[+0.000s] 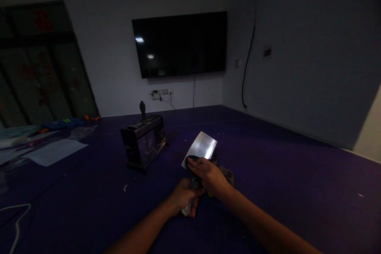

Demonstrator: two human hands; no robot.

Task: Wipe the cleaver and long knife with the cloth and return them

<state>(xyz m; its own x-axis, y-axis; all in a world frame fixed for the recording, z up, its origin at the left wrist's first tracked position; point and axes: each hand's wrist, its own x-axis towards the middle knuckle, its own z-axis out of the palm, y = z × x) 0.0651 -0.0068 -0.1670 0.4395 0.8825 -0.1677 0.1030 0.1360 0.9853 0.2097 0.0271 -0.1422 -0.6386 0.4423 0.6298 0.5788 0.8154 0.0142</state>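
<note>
In the head view, a broad, shiny metal blade (203, 145), like a cleaver's, points up and away from me. My right hand (212, 175) is closed at the blade's base, its fingers over a black part (192, 165) that may be the handle end or a cover. Just below, my left hand (183, 197) is closed round a crinkled, silvery-grey piece (187, 207), possibly a handle in wrapping; how it joins the blade is hidden. A dark, greyish item (228, 175) shows partly behind my right hand.
A black knife block (145, 143) with clear sides stands left of the blade, one dark handle (142, 110) upright in it. Papers (56, 151) and plastic lie far left on the purple surface (282, 174). A white cable (17, 222) lies near left. A television (181, 45) hangs ahead.
</note>
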